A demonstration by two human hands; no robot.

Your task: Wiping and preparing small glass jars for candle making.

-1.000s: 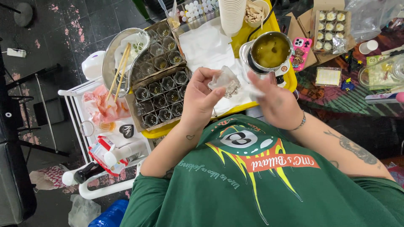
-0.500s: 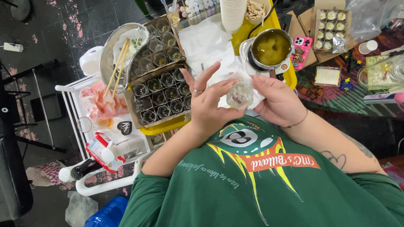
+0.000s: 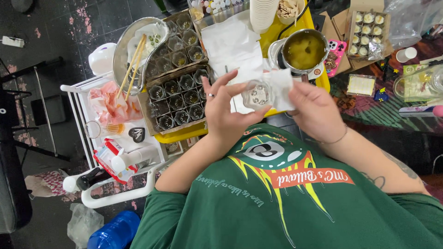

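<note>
Left hand [image 3: 226, 110]: we cup the small clear glass jar [image 3: 256, 94] from the side, fingers spread, thumb under it.
Right hand [image 3: 316, 108]: clamped on a white paper towel [image 3: 281, 83], pressed vs. the jar's far side.
Change: 1 s ago both hands sit higher w/ jar upright-ish; now jar is tipped so its mouth faces us, towel wrapped further round it (looks like a wipe in progress, our guess).
Jar position: held in the air between the hands, just above the yellow tray [image 3: 318, 78] edge.
Nearby: pot of yellowish liquid [image 3: 304, 50] beyond right hand; cardboard crate of empty jars [image 3: 177, 99] left of it.
</note>
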